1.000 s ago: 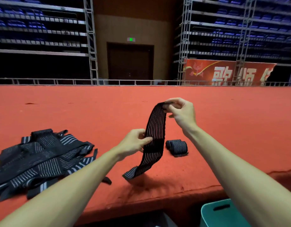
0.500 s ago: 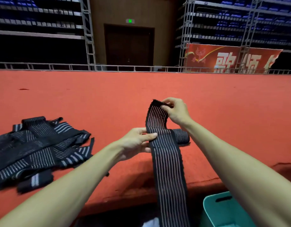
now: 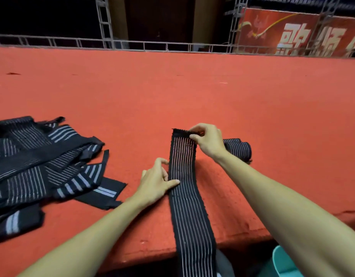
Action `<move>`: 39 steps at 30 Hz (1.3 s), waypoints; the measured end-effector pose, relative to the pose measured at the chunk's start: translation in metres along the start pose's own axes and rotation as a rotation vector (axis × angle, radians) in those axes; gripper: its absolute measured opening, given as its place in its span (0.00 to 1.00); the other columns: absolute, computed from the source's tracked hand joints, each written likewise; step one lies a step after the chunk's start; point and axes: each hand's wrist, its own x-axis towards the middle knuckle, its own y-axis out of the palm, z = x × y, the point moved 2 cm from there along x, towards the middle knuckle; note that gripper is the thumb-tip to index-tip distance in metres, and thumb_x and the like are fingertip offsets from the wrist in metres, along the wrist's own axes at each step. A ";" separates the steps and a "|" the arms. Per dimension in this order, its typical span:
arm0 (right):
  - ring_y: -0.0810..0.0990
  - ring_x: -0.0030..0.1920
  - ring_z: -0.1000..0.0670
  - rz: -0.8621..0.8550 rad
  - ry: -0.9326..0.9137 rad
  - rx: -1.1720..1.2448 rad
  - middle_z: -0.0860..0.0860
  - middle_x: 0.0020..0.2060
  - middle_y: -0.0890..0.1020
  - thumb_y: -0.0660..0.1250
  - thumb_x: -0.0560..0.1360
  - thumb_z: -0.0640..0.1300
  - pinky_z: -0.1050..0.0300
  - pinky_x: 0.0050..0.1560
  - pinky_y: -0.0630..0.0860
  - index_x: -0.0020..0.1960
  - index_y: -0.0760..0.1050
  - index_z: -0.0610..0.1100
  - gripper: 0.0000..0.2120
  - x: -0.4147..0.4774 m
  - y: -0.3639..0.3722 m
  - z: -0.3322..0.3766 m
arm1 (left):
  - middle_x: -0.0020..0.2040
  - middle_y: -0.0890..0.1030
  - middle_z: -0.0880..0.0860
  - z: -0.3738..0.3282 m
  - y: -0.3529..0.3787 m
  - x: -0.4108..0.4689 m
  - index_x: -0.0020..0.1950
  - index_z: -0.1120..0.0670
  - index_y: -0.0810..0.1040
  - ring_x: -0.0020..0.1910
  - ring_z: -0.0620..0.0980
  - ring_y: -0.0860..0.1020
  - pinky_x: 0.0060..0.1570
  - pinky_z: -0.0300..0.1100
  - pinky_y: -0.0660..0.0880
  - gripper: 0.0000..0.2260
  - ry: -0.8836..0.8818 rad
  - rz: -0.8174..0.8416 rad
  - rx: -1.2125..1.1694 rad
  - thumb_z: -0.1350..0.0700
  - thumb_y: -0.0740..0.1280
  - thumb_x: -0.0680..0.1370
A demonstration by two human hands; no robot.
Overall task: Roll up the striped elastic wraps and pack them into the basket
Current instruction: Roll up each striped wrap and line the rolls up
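A long black wrap with thin white stripes lies flat on the red carpeted platform and hangs over its front edge. My right hand pinches the wrap's far end. My left hand holds the wrap's left edge, thumb on top of the fabric. A rolled wrap lies just behind my right wrist, partly hidden by it. A loose pile of unrolled striped wraps sits at the left. The teal basket shows only a corner below the platform at the lower right.
A metal railing runs along the platform's far edge, with scaffolding and a red banner behind it. The platform's front edge drops off near me, with a dark gap below.
The wrap, held up in the air a second ago, now lies flat on the platform. Both hands came down with it and the view tilted downward.
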 end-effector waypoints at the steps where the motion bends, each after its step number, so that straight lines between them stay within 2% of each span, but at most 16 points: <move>1: 0.79 0.47 0.55 -0.001 0.011 0.002 0.48 0.47 0.85 0.71 0.73 0.38 0.67 0.49 0.71 0.51 0.83 0.42 0.07 0.003 0.009 -0.004 | 0.39 0.74 0.45 0.003 0.001 0.000 0.56 0.46 0.63 0.41 0.44 0.74 0.47 0.44 0.64 0.25 0.013 -0.037 0.019 0.47 0.75 0.69; 4: 0.80 0.48 0.54 -0.002 0.044 0.003 0.48 0.47 0.85 0.70 0.74 0.37 0.69 0.50 0.69 0.51 0.83 0.41 0.07 0.013 0.035 -0.018 | 0.48 0.71 0.43 0.008 0.003 0.002 0.55 0.45 0.66 0.49 0.43 0.69 0.47 0.41 0.59 0.21 0.090 -0.122 0.094 0.43 0.73 0.69; 8: 0.81 0.52 0.50 0.036 0.095 -0.038 0.47 0.48 0.85 0.70 0.73 0.36 0.64 0.54 0.71 0.51 0.82 0.41 0.08 0.015 0.065 -0.038 | 0.53 0.68 0.42 0.009 0.008 0.006 0.57 0.44 0.75 0.55 0.42 0.65 0.52 0.40 0.59 0.15 0.135 -0.080 0.222 0.41 0.67 0.74; 13: 0.79 0.54 0.47 0.057 0.107 -0.140 0.45 0.55 0.80 0.68 0.71 0.34 0.65 0.56 0.68 0.57 0.79 0.43 0.15 0.006 0.075 -0.047 | 0.58 0.68 0.43 0.010 0.010 0.008 0.61 0.46 0.75 0.59 0.42 0.64 0.58 0.39 0.58 0.15 0.137 -0.073 0.288 0.43 0.62 0.77; 16: 0.76 0.59 0.46 0.094 0.039 -0.165 0.45 0.59 0.75 0.64 0.70 0.32 0.56 0.63 0.71 0.61 0.76 0.43 0.20 0.000 0.065 -0.040 | 0.62 0.70 0.41 0.007 0.012 0.005 0.63 0.47 0.73 0.60 0.43 0.65 0.60 0.40 0.58 0.15 0.151 -0.061 0.341 0.45 0.59 0.79; 18: 0.76 0.60 0.46 0.116 -0.010 -0.191 0.45 0.59 0.76 0.63 0.70 0.31 0.53 0.64 0.71 0.60 0.77 0.42 0.20 -0.008 0.057 -0.034 | 0.63 0.72 0.42 0.003 0.011 0.004 0.63 0.48 0.73 0.60 0.44 0.65 0.61 0.41 0.60 0.15 0.154 -0.046 0.368 0.45 0.58 0.80; 22: 0.78 0.56 0.46 0.201 -0.062 -0.248 0.46 0.55 0.81 0.65 0.70 0.33 0.56 0.60 0.71 0.58 0.79 0.43 0.17 -0.022 0.046 -0.019 | 0.65 0.74 0.47 -0.003 -0.005 0.006 0.67 0.49 0.71 0.65 0.50 0.66 0.62 0.46 0.63 0.17 0.172 0.183 0.467 0.47 0.57 0.80; 24: 0.79 0.55 0.48 0.256 -0.069 -0.252 0.47 0.55 0.81 0.66 0.71 0.34 0.59 0.59 0.70 0.59 0.78 0.43 0.17 -0.029 0.047 -0.011 | 0.62 0.75 0.49 -0.005 -0.021 0.000 0.64 0.49 0.73 0.64 0.51 0.68 0.61 0.47 0.64 0.15 0.237 0.225 0.543 0.49 0.58 0.78; 27: 0.81 0.53 0.51 0.319 -0.076 -0.168 0.47 0.53 0.83 0.67 0.72 0.34 0.61 0.59 0.73 0.59 0.78 0.43 0.17 -0.038 0.059 0.008 | 0.58 0.75 0.45 0.007 -0.056 -0.021 0.57 0.48 0.77 0.61 0.47 0.70 0.62 0.42 0.62 0.14 0.337 0.052 0.588 0.50 0.56 0.76; 29: 0.81 0.50 0.52 0.389 -0.095 -0.122 0.47 0.52 0.83 0.67 0.72 0.34 0.61 0.58 0.74 0.60 0.77 0.44 0.17 -0.043 0.074 0.025 | 0.54 0.76 0.45 0.024 -0.083 -0.036 0.53 0.48 0.78 0.58 0.46 0.72 0.60 0.42 0.64 0.19 0.328 -0.034 0.572 0.48 0.50 0.72; 31: 0.82 0.50 0.51 0.438 -0.128 -0.089 0.47 0.52 0.83 0.67 0.72 0.34 0.59 0.58 0.75 0.60 0.77 0.43 0.17 -0.047 0.091 0.045 | 0.50 0.78 0.45 0.048 -0.112 -0.048 0.49 0.48 0.79 0.54 0.48 0.75 0.57 0.45 0.68 0.20 0.258 -0.106 0.547 0.48 0.49 0.70; 35: 0.81 0.50 0.52 0.486 -0.187 -0.062 0.49 0.51 0.83 0.66 0.74 0.36 0.68 0.52 0.70 0.59 0.78 0.44 0.15 -0.050 0.131 0.089 | 0.46 0.79 0.46 0.089 -0.165 -0.067 0.46 0.49 0.80 0.50 0.50 0.76 0.54 0.48 0.71 0.14 0.104 -0.197 0.579 0.52 0.56 0.71; 39: 0.81 0.50 0.54 0.505 -0.254 -0.030 0.50 0.51 0.84 0.66 0.74 0.37 0.65 0.54 0.73 0.57 0.79 0.44 0.13 -0.055 0.177 0.127 | 0.50 0.79 0.49 0.127 -0.209 -0.078 0.49 0.51 0.81 0.52 0.53 0.76 0.58 0.49 0.67 0.10 -0.009 -0.322 0.680 0.56 0.62 0.72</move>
